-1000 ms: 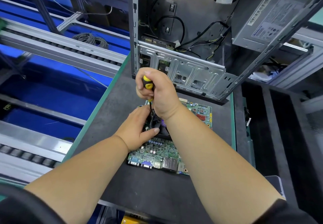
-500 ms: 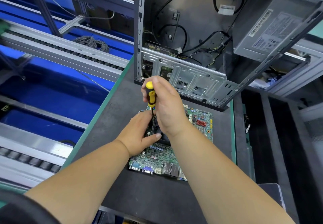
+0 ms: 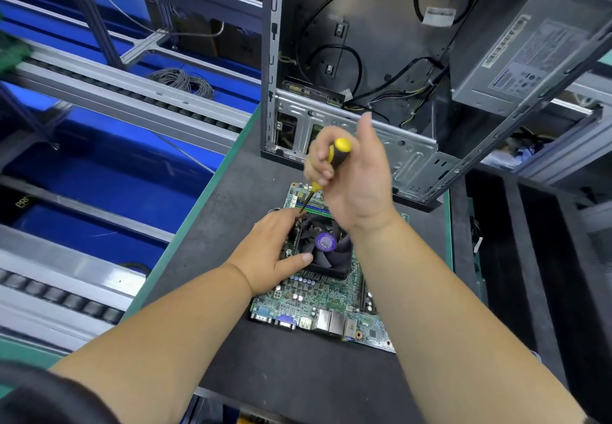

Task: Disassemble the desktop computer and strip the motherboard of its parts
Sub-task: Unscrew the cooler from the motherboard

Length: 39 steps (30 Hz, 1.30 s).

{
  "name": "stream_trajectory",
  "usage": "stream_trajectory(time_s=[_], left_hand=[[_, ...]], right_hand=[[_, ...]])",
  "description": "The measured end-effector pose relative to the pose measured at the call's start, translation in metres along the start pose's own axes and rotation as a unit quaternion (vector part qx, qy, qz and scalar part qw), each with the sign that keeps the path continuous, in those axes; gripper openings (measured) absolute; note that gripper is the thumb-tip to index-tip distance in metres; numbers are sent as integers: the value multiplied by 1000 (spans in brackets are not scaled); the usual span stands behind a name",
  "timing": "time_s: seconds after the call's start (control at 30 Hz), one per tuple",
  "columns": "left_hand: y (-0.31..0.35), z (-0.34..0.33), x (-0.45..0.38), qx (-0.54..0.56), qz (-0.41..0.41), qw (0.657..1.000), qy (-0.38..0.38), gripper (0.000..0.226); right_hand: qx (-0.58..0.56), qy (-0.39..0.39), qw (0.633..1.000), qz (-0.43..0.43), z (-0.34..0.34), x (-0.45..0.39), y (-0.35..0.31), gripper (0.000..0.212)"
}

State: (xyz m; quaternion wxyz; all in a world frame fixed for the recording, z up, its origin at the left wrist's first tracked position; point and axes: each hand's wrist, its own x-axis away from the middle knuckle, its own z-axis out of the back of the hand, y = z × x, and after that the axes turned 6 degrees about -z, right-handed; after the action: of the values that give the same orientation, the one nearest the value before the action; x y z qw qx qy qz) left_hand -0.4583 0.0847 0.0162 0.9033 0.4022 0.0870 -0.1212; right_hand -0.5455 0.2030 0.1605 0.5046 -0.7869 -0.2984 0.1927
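Observation:
A green motherboard (image 3: 324,304) lies flat on the dark mat. A black cooler fan (image 3: 326,250) with a purple hub sticker sits on it. My left hand (image 3: 275,251) holds the fan's left side, thumb on its near edge. My right hand (image 3: 351,175) grips a yellow and black screwdriver (image 3: 332,158) above the board. The screwdriver is tilted, and its tip points down at the fan's far left corner, beside my left fingers. The index finger of my right hand sticks up, away from the handle.
The open metal computer case (image 3: 347,132) stands just behind the board, with black cables and a grey power supply (image 3: 530,56) inside. A roller conveyor (image 3: 132,99) runs along the left. A dark foam tray (image 3: 530,258) with slots lies to the right.
My right hand has rotated on the screwdriver, so the palm faces me and the fan hub shows. The view has shifted, and the board sits lower in the frame.

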Motion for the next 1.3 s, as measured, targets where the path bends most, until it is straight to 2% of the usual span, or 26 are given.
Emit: stream_trajectory(time_s=[0.07,0.13,0.17,0.2,0.27,0.33,0.37,0.43,0.53,0.73,0.87,0.93,1.1,1.3], left_hand=[[-2,-1,1,1,2,1000,3,77],[-3,-1,1,11,5,1000,12,77],[-3,-1,1,21,-1,1000,19,78],[-3,-1,2,30,-12,999,28,79],[-3,-1,2,44,-30,997,48,82],[-2,-1,3,50,-27,996,70,79],[-2,-1,4,52,-23,995,82,77],[-1,-1,5,53,-19,993,99,76],[1,0,5,51,-17,993,107,76],[3,0,7,46,-17,991,123,78],[2,0,7,36,-16,990,132,81],[1,0,6,36,-15,991,130,80],[3,0,8,38,-11,992,117,80],[12,1,15,-8,-4,992,129,89]], right_hand=[[56,6,998,40,4,8,-14,46],[216,30,974,64,9,16,-23,25],[324,32,944,62,12,20,-26,21],[436,22,899,46,16,23,-26,26],[635,-12,772,-31,22,29,-22,52],[740,-44,661,-115,25,34,-14,83],[763,-54,627,-146,26,36,-8,94],[789,-65,582,-186,27,39,5,106],[824,-72,530,-186,28,39,18,101],[839,-74,520,-145,29,39,20,73],[836,-63,529,-130,29,42,20,68],[829,-47,544,-122,28,42,19,67],[824,-28,550,-138,28,40,7,68],[800,-12,580,-152,33,49,-6,85]])
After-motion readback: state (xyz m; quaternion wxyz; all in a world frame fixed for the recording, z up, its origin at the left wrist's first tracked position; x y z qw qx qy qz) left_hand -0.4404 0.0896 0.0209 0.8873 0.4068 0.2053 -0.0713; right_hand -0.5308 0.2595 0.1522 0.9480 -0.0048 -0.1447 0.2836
